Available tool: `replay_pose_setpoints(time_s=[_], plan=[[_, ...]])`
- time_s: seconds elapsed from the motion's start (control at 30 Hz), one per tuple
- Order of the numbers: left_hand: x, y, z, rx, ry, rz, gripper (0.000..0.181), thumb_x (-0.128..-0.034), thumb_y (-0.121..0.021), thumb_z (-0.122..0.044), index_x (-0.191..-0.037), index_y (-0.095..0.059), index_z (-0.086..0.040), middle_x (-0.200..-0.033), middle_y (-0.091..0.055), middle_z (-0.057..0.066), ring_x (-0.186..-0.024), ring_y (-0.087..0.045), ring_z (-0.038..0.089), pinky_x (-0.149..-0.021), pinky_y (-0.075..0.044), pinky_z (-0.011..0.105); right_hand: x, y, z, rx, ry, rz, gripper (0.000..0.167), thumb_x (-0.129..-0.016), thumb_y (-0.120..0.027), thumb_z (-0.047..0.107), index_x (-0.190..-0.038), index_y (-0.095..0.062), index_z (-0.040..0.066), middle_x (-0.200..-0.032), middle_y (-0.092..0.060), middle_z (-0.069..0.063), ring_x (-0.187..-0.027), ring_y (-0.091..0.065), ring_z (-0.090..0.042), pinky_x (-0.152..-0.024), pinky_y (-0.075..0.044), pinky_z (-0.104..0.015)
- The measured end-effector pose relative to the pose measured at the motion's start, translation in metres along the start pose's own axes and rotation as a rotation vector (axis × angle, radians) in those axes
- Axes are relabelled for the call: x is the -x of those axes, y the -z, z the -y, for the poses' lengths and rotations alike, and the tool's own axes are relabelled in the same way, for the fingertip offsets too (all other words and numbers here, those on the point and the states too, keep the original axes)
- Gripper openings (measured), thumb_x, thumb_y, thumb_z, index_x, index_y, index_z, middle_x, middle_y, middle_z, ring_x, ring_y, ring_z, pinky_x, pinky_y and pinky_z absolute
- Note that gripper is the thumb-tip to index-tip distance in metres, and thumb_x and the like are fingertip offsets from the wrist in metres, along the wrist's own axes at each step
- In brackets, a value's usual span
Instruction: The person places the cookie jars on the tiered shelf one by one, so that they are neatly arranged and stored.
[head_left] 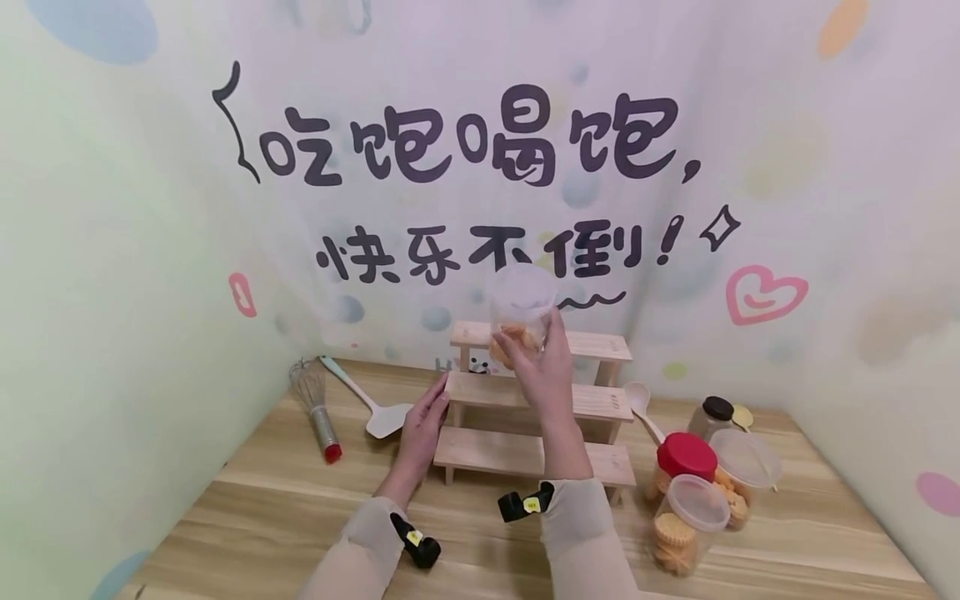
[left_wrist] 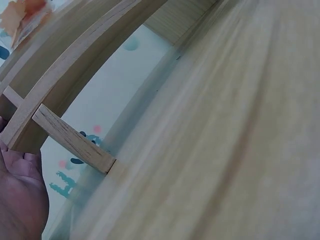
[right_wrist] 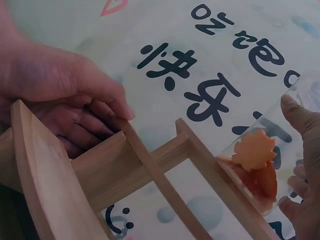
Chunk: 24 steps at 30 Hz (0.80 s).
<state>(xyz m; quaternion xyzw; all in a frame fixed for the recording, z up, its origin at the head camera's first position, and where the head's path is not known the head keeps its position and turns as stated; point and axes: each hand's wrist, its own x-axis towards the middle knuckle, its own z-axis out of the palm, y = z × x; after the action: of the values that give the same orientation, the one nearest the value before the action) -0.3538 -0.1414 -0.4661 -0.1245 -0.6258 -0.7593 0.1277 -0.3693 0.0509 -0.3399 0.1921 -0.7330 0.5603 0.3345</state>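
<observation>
A three-tier wooden rack (head_left: 487, 450) stands against the back wall. My left hand (head_left: 423, 429) grips its left end at the middle tier; the left wrist view shows the palm (left_wrist: 22, 200) beside the rack's board (left_wrist: 70, 60). In the right wrist view, the left hand's fingers (right_wrist: 82, 125) bend under a board of the rack (right_wrist: 50, 170). My right hand (head_left: 547, 371) holds a clear jar (head_left: 522, 292) with orange cookies above the rack, in front of the top tier. The right wrist view shows the jar tilted, with its bottom close to the top board; contact cannot be told.
Left of the rack lie a whisk (head_left: 322, 421) and a white spatula (head_left: 385, 420). On its right are a white spoon (head_left: 639, 402), a red-lidded jar (head_left: 686, 457), a clear-lidded cookie jar (head_left: 682, 533), a larger jar (head_left: 742, 475) and a black-lidded jar (head_left: 712, 412).
</observation>
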Motion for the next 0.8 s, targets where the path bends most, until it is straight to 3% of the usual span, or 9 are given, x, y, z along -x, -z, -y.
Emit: replay_pose_setpoints(time_s=[0.13,0.27,0.57,0.8], plan=[[0.006,-0.003,-0.015,-0.005,0.018,-0.002,0.046,-0.1081,-0.047,-0.015,-0.152,-0.042,-0.004,-0.159,-0.035,0.011,-0.146,-0.032,0.023,-0.113,-0.035,0.027,0.002,-0.003,-0.009,0.030,-0.037,0.004,0.068,-0.086,-0.081,0.039,-0.140,-0.047,0.013,-0.137,-0.057,-0.015,-0.130,-0.054,-0.028,-0.106,-0.049,-0.047],[0.010,-0.006,-0.027,-0.010,0.021,0.012,0.046,-0.1081,-0.047,-0.015,-0.152,-0.041,-0.004,-0.160,-0.034,0.013,-0.146,-0.032,0.023,-0.114,-0.034,0.031,0.003,-0.003,-0.017,0.103,-0.080,0.007,0.076,-0.089,-0.077,0.043,-0.149,-0.042,0.014,-0.151,-0.046,-0.018,-0.139,-0.045,-0.029,-0.110,-0.045,-0.047],[0.011,-0.007,-0.028,-0.017,0.016,0.015,0.048,-0.1082,-0.048,-0.017,-0.153,-0.039,-0.001,-0.160,-0.034,0.012,-0.147,-0.029,0.024,-0.112,-0.036,0.024,0.007,0.000,-0.028,0.223,-0.103,0.065,0.086,-0.093,-0.071,0.042,-0.157,-0.029,0.003,-0.154,-0.042,-0.019,-0.134,-0.050,-0.033,-0.114,-0.039,-0.046],[0.011,-0.006,-0.027,-0.023,0.016,0.024,0.049,-0.1087,-0.047,-0.018,-0.154,-0.038,-0.002,-0.161,-0.033,0.011,-0.147,-0.029,0.022,-0.114,-0.035,0.027,0.009,0.000,-0.027,0.230,-0.139,0.087,0.088,-0.094,-0.070,0.042,-0.159,-0.024,0.005,-0.157,-0.038,-0.017,-0.136,-0.048,-0.032,-0.116,-0.036,-0.048]])
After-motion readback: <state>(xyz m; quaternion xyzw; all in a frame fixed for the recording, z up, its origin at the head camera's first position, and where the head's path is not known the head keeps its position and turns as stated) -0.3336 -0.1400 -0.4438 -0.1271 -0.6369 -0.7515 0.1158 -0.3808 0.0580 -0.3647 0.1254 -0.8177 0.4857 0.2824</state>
